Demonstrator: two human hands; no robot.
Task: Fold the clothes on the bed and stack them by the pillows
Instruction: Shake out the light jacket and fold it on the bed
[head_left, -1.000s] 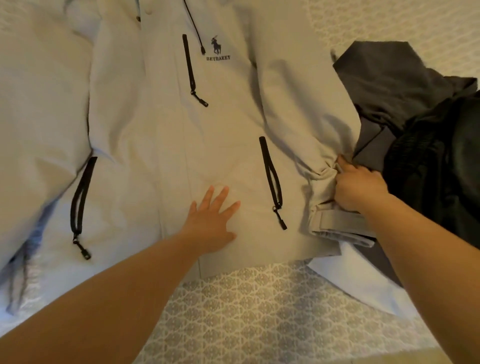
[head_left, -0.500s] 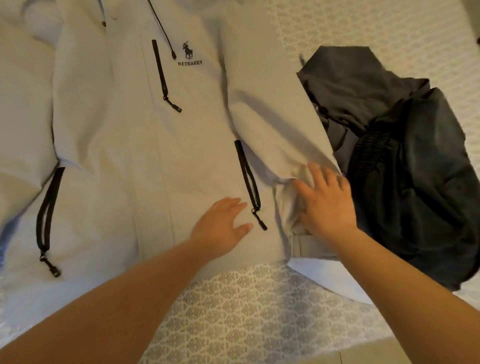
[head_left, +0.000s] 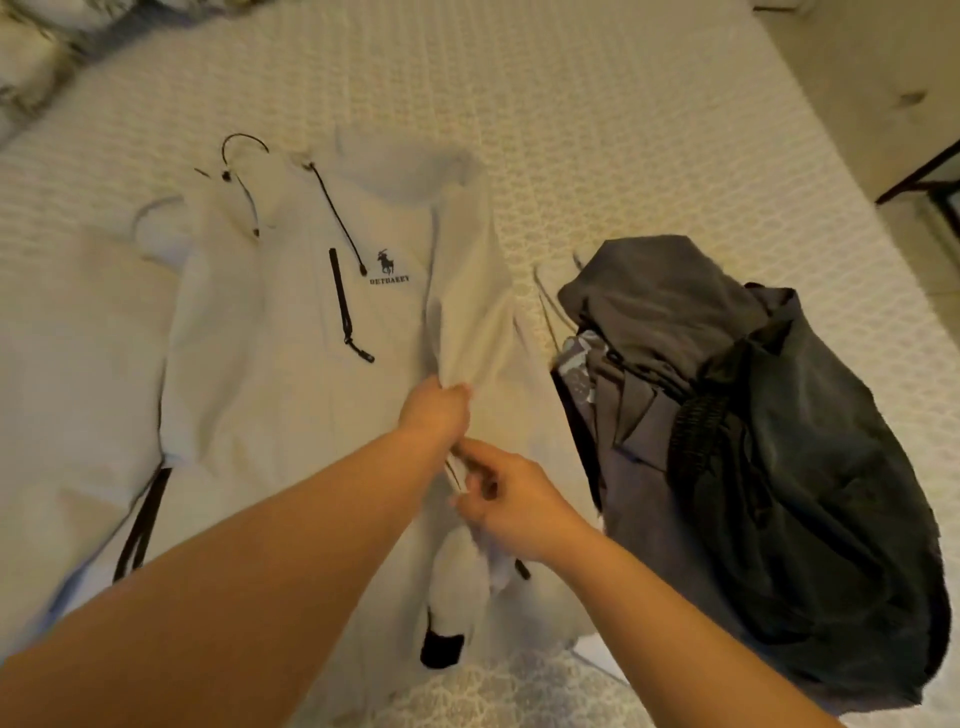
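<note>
A pale grey jacket (head_left: 291, 374) is spread front-up across the patterned bed cover (head_left: 597, 130), filling the frame from nine o'clock to the centre. A black horse logo with lettering (head_left: 387, 270) is seen on its chest, with a black chest zip (head_left: 343, 306) just to nine o'clock of it and a black drawcord (head_left: 337, 218) running up toward the collar at twelve o'clock. A black pocket zip (head_left: 140, 514) lies at eight o'clock.

The sleeve (head_left: 467, 291) on the three o'clock side of the jacket is drawn inward over the body. A bunch of that sleeve fabric is gripped by the left hand (head_left: 434, 410), its fingers curled round the cloth, at the centre of the frame. Just toward five o'clock of it, a lower part of the same fabric is pinched by the right hand (head_left: 511, 496) between thumb and fingertips. The sleeve's end, with a black cuff tab (head_left: 441, 649), hangs at six o'clock.

A heap of dark grey clothes (head_left: 753, 467), unfolded, is piled at three to four o'clock, just beside the jacket. A pillow (head_left: 31, 57) is glimpsed, blurred, at eleven o'clock, well apart from both garments. No container is in view; everything rests directly on the bed cover.
</note>
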